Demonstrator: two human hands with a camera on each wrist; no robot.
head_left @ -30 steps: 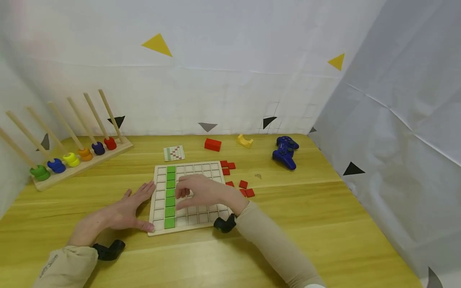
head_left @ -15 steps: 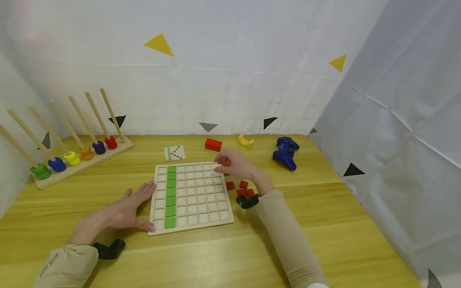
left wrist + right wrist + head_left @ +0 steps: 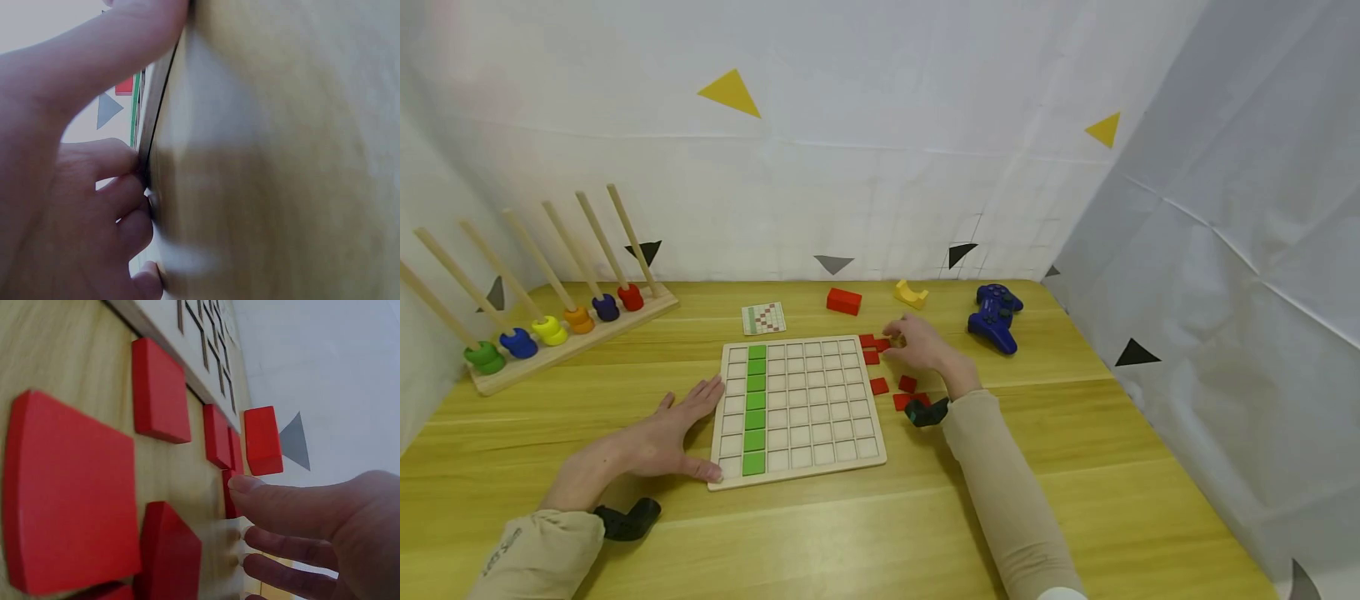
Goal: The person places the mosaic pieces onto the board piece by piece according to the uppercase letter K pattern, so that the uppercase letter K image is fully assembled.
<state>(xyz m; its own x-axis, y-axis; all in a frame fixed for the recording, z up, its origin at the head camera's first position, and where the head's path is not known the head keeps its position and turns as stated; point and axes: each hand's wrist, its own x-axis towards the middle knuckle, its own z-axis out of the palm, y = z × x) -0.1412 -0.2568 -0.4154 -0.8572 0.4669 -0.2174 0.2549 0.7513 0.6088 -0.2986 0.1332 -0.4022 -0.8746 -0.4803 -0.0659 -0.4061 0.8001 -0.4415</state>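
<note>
A wooden grid board (image 3: 797,482) lies flat on the table, with one column of green tiles (image 3: 755,419) set in its cells. My left hand (image 3: 662,437) rests against the board's left edge, its thumb at the near corner and fingers spread farther up; the left wrist view shows that hand (image 3: 69,181) along the edge. Right of the board, my right hand (image 3: 921,343) reaches to a red tile (image 3: 230,495) on the table. Its thumb overlaps that tile in the right wrist view, with the other fingers apart from it. Whether the thumb touches it I cannot tell.
More red square tiles (image 3: 879,386) lie scattered along the board's right side. Behind the board are a small pattern card (image 3: 763,319), a red block (image 3: 844,302) and a yellow arch block (image 3: 911,294). A blue game controller (image 3: 994,318) lies right; a peg stand (image 3: 580,342) stands left.
My right hand has moved from over the board's green column to the right and away from me, over to the red tiles. My left hand has stayed at the board's edge.
</note>
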